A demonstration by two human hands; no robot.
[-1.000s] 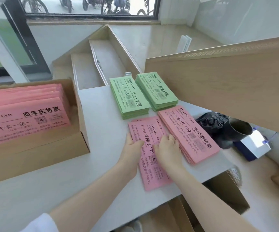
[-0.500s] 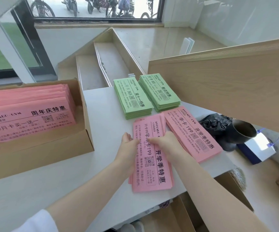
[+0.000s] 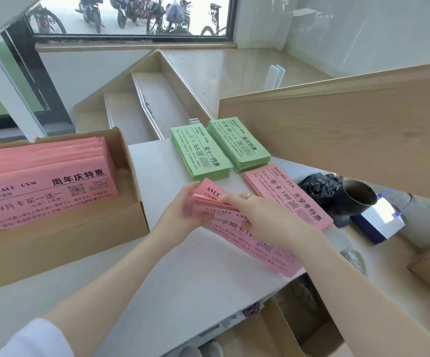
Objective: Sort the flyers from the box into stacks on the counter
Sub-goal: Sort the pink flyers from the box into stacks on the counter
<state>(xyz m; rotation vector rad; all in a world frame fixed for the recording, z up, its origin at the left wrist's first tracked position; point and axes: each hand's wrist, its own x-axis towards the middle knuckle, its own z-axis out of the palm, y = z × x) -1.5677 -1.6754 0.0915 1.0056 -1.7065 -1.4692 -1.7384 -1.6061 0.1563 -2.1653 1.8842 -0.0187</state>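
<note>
Both hands work on a pink stack (image 3: 250, 240) lying near the front edge of the white table (image 3: 157, 266). The left hand (image 3: 180, 215) holds the stack's left end, its fingers curled under the raised far corner of the upper flyers and the thumb on top. The right hand (image 3: 263, 215) lies across the top of the same stack, fingers close together and bent down over the flyers' far edge; a ring shows on one finger. The upper flyers sit slightly askew from those beneath, so the stack is fanned.

Just to the right, touching or nearly touching it, lies a second pink stack (image 3: 293, 197), flat and neat. Behind these two sit two green stacks side by side: the left green stack (image 3: 201, 153) and the right green stack (image 3: 239, 143), their long edges almost touching.

At the left of the table stands an open cardboard box (image 3: 62, 233) holding a leaning pile of pink flyers (image 3: 46, 181), printed face toward the camera.

To the right, below the table's level, a black bag (image 3: 317, 184) lies beside a dark cup (image 3: 355, 197) and a white and blue box (image 3: 378, 222). A wooden panel (image 3: 337, 130) rises behind them.
</note>
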